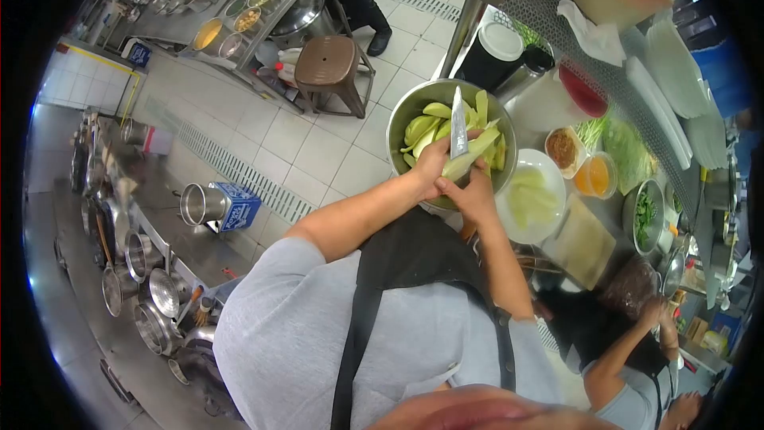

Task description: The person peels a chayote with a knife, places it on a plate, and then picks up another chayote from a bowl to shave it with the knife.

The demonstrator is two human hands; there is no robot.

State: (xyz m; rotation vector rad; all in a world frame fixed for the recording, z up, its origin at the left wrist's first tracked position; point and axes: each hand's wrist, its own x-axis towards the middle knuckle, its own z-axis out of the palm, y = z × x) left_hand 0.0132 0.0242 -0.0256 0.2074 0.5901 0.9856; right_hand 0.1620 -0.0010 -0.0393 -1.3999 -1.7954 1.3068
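My left hand (434,161) is closed by the base of a knife (458,121), whose broad blade points up and away from me. My right hand (475,193) grips the near end of a long, pale green vegetable piece (473,154), which lies slantwise beside the blade. Both hands are close together over the near rim of a large metal bowl (395,137). Inside it are several pale green, wedge-like vegetable pieces (422,125). Right beside the bowl stands a white plate (549,169) with pale green slices (531,197) on it.
A cutting board (585,243), tubs of red-brown paste (562,148) and orange liquid (595,175), and a bowl of chopped greens (643,215) lie to the right. A metal shelf (549,8) overhangs the counter. Another person (621,358) works at lower right. A brown stool (327,64) stands ahead.
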